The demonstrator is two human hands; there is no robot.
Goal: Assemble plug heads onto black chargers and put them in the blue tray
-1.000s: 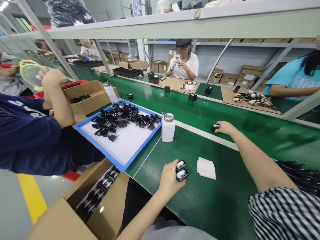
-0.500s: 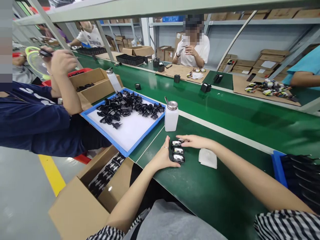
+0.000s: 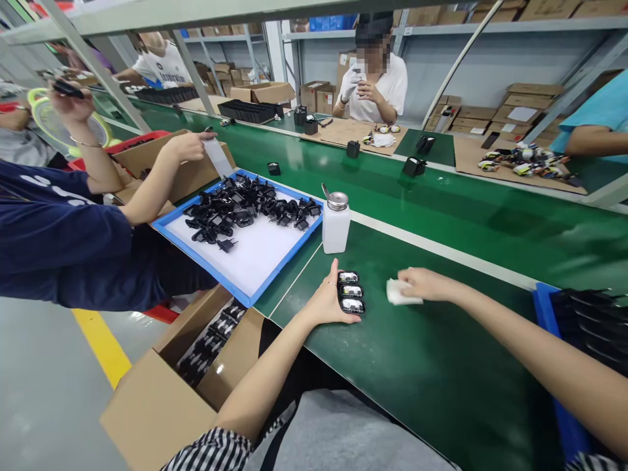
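Right fingers (image 3: 411, 278) half-hide a white cloth (image 3: 398, 295) (folds hard to see).

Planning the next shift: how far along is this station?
Looks done: three black devices sit in a row on the green mat, against the left hand. In hand: the right hand is on a white cloth. Left: the blue tray holds a heap of black plugs.

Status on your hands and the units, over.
Left hand against three black units with shiny tops, lined up on the green bench mat. Right hand on a white cloth. White dispenser bottle stands apart, beyond both.
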